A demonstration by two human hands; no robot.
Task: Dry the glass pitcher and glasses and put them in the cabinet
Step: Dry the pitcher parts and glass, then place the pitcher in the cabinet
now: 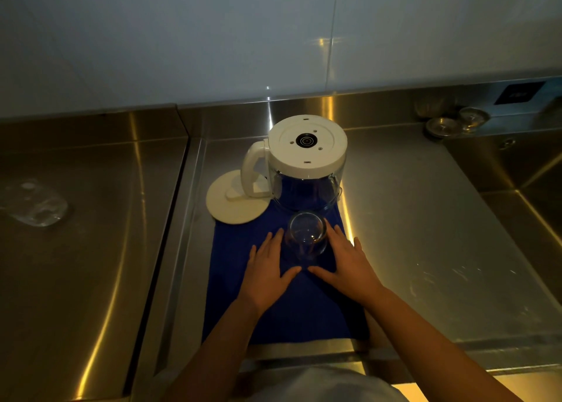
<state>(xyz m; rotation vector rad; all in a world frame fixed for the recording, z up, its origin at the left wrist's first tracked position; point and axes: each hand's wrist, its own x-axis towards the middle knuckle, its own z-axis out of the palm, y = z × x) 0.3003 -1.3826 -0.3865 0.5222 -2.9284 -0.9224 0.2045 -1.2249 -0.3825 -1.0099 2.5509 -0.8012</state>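
Observation:
A glass pitcher (307, 170) with a white base and white handle stands upside down at the far end of a blue towel (304, 310). Its round white lid (234, 205) lies flat to the left, partly on the towel. A clear drinking glass (306, 237) stands upside down on the towel just in front of the pitcher. My left hand (269, 272) lies flat on the towel on the glass's left side, fingers spread. My right hand (346, 263) lies flat on its right side. Both hands flank the glass; neither grips it.
The towel lies on a steel draining board (425, 219). A sink basin (529, 188) opens at the right, with metal strainers (444, 126) on its back ledge. A clear glass object (36, 207) lies on the steel counter at the left. White wall behind.

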